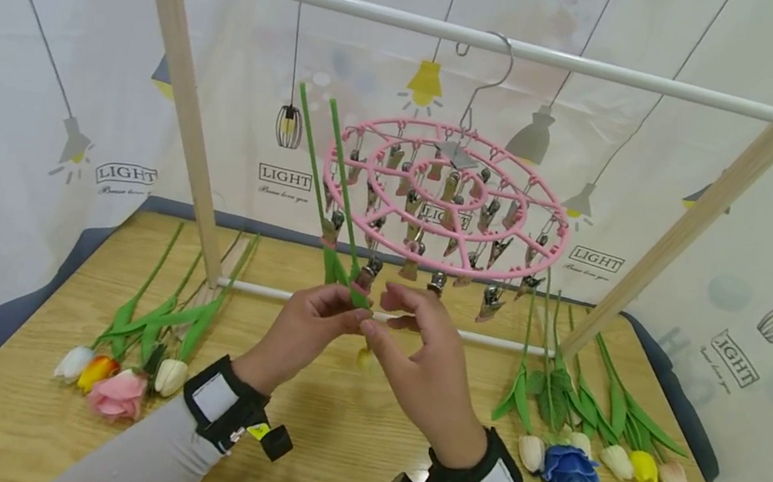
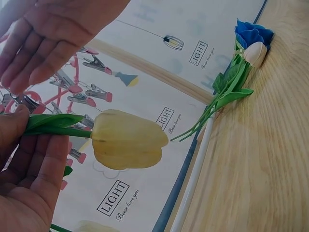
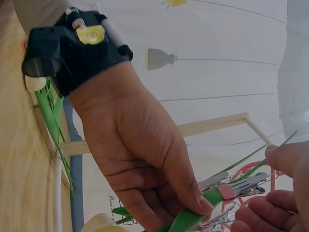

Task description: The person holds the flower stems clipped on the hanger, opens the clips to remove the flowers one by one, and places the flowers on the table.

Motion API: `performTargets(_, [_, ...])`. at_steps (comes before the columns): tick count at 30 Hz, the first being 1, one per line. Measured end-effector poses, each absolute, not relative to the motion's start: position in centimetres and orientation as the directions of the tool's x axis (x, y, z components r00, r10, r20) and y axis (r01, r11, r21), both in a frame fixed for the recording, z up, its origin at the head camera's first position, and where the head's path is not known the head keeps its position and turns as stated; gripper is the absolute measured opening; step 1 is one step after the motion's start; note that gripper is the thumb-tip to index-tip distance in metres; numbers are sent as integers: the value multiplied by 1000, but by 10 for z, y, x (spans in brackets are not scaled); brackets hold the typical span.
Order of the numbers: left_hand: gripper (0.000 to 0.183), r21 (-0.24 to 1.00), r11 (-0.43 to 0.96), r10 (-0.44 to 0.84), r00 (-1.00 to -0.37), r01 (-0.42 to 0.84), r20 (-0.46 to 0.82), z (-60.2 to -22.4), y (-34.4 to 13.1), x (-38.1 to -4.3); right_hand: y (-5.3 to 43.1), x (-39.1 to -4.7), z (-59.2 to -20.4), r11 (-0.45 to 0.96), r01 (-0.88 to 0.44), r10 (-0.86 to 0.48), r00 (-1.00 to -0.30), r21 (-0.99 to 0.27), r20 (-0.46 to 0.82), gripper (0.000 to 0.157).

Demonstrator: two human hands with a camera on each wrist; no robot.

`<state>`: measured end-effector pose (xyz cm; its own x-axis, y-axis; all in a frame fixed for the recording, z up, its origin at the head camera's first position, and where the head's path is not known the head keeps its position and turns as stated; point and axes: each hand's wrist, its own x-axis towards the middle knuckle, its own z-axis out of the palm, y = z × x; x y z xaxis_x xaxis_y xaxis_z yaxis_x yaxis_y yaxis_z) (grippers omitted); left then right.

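A pale yellow tulip (image 2: 128,140) hangs bloom down, its stem and leaf pinched between the thumb and fingers of my left hand (image 1: 299,333). Just above that grip, a metal clip (image 3: 241,186) with pink tips sits on the green stem. My right hand (image 1: 429,374) is beside the clip, its thumb and fingers parted and nothing between them. Clips dangle from the round pink hanger (image 1: 458,267), which hangs by a hook from the white rail (image 1: 392,16). Left of the held stem, another green stem (image 1: 311,145) rises through a clip at the hanger's edge.
On the table's left lie a pink rose (image 1: 117,396), an orange tulip (image 1: 98,373) and pale tulips. To the right are a blue rose (image 1: 570,474), a yellow tulip (image 1: 643,469) and several pale tulips. The rack's wooden legs (image 1: 186,91) and low white bar (image 1: 499,342) stand behind my hands.
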<state>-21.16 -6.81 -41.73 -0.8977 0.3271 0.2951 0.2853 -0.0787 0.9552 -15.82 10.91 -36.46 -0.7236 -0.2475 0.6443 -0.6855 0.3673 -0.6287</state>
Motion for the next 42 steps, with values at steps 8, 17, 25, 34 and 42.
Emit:
performTargets(8, [25,949,-80,341,-886,306,314,-415,-65,-208,98,-164,-348,320,-603,-179,-795,-730,579,51])
performTargets(17, [16,950,2,325,-898,313,296,-400,-66,-198,92,-169,-336,200,-485,-92,-874,-851,477,36])
performTargets(25, [21,925,58,316,-886,375,340,-413,-65,-207,94,-190,-356,73,-486,-84,-873,-871,480,33])
performTargets(34, [23,918,47,325,-875,393,358,-415,-64,-206,95,-190,-359,17,-495,-87,-866,-869,492,25])
performTargets(42, [20,915,52,332,-871,400,362,-415,-63,-206,98,-189,-359,17,-502,-102,-861,-865,498,24])
